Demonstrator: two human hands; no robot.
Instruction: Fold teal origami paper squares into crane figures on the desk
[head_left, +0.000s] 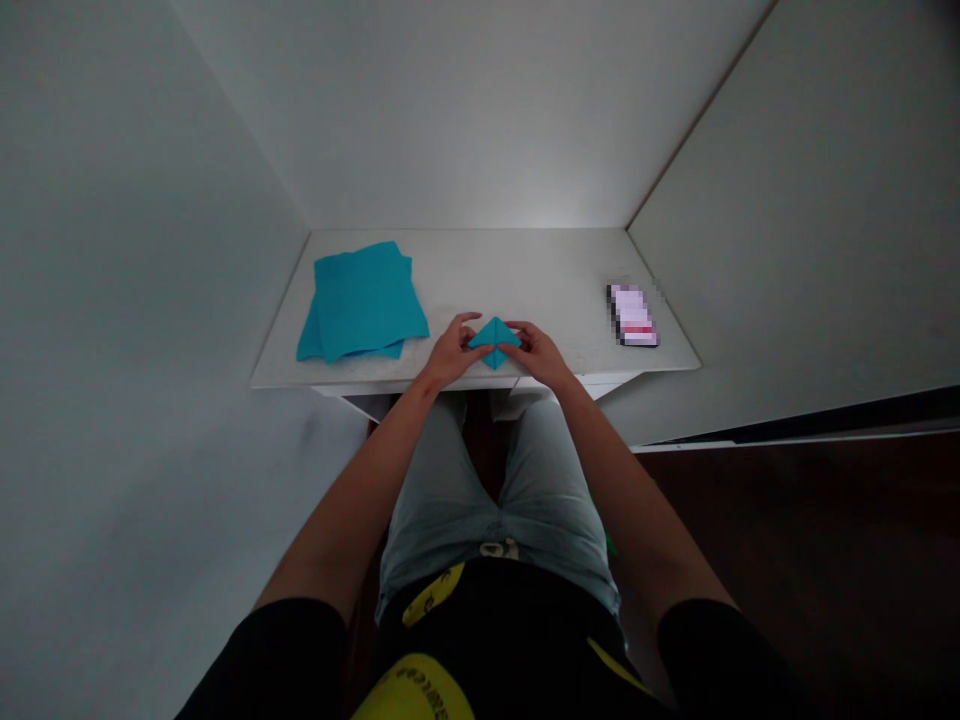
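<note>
A small folded piece of teal paper (pixel 494 340), diamond-shaped, lies near the front edge of the white table (pixel 525 270). My left hand (pixel 452 350) pinches its left corner with fingers and thumb closed on it. My right hand (pixel 536 350) grips the right corner in the same way. Both hands rest on the tabletop with the folded paper between them.
A stack of flat teal paper sheets (pixel 364 300) lies at the table's left side. A phone-like object (pixel 632 315), blurred out, sits near the right edge. White walls close the table in at the left, back and right. My legs are under the front edge.
</note>
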